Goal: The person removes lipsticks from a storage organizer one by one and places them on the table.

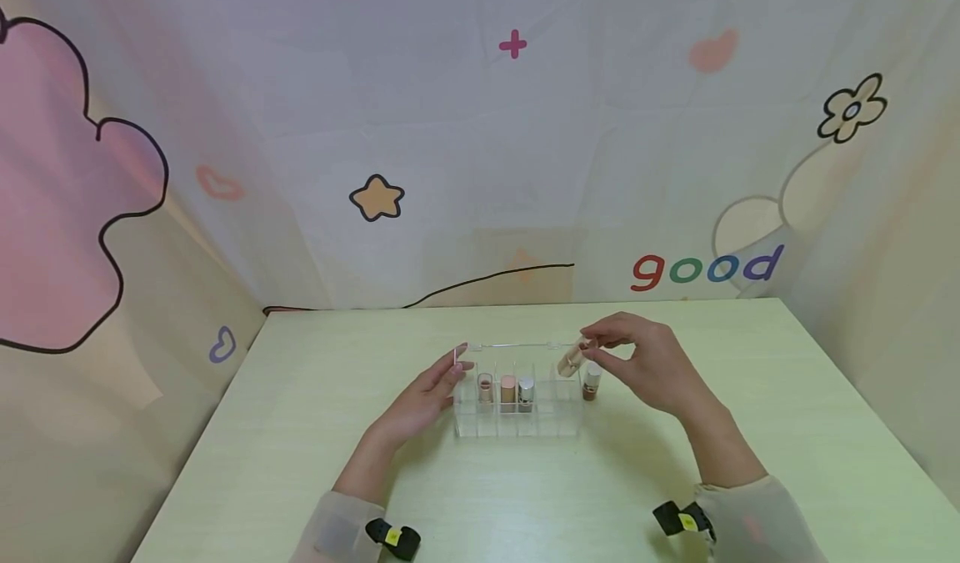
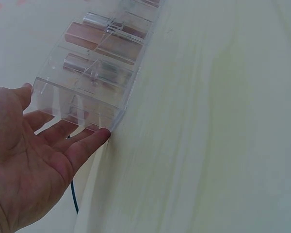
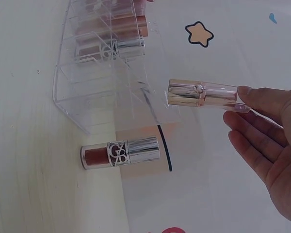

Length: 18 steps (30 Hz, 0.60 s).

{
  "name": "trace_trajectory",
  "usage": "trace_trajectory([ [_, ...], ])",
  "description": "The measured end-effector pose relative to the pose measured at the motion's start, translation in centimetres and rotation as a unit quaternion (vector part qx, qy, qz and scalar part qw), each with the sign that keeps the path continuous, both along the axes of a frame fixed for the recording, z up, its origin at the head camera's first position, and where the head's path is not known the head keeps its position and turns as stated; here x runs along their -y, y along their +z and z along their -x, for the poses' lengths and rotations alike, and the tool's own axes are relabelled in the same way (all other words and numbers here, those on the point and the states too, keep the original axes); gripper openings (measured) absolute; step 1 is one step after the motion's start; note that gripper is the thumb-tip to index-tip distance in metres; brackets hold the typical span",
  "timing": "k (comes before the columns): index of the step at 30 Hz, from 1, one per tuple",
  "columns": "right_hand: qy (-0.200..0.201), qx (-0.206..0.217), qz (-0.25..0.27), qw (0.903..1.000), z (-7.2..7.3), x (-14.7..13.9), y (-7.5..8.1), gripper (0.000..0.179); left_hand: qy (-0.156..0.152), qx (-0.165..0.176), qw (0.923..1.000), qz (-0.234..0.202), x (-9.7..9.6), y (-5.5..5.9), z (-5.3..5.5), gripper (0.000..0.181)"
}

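A clear acrylic organizer with divided compartments (image 1: pixel 517 426) stood near the middle of the pale yellow-green worktop (image 1: pixel 262 446), closer to the far edge than to the near one. The right hand (image 1: pixel 651 363) pinched a slim gold and translucent-pink lipstick tube (image 3: pixel 201 94) by its pink end, between thumb and fingertips, the other fingers loosely bent. The lipstick tube was at the organizer's right end, below and to the left of the right hand's knuckles. In the head view its long axis slanted, pink end up to the right, gold end down to the left towards the right-hand compartments. Whether the gold end was above the dividers or below their tops, I could not tell.

The left hand (image 1: pixel 427 392) was at the opposite end, fingers spread and touching the organizer's left end wall, so the right hand was by far the nearer to those right-hand compartments.

Just beside the organizer's right end, a clear gloss tube with brownish-red contents and a silver cap (image 3: pixel 119 153) stood upright on the worktop. Three more tubes stood in the organizer's compartments: a clear one with a reddish middle (image 1: pixel 485 388) on the left, a rose-pink one (image 1: pixel 507 389) beside it, then a silver-capped one (image 1: pixel 526 389).
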State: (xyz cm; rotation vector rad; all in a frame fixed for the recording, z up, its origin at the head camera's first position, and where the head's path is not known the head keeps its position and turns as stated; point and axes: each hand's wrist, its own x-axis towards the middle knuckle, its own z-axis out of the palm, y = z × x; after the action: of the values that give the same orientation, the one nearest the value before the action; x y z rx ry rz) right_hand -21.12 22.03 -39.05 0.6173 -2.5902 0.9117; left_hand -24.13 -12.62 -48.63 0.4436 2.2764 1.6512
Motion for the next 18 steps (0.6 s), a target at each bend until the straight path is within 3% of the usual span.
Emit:
trace_trajectory([
  [18, -0.021, -0.008, -0.005, 0.9997, -0.2, -1.6, 0.2, 0.025, 0.001, -0.004, 1.0, 0.001, 0.0, -0.2, 0.1, 0.052],
])
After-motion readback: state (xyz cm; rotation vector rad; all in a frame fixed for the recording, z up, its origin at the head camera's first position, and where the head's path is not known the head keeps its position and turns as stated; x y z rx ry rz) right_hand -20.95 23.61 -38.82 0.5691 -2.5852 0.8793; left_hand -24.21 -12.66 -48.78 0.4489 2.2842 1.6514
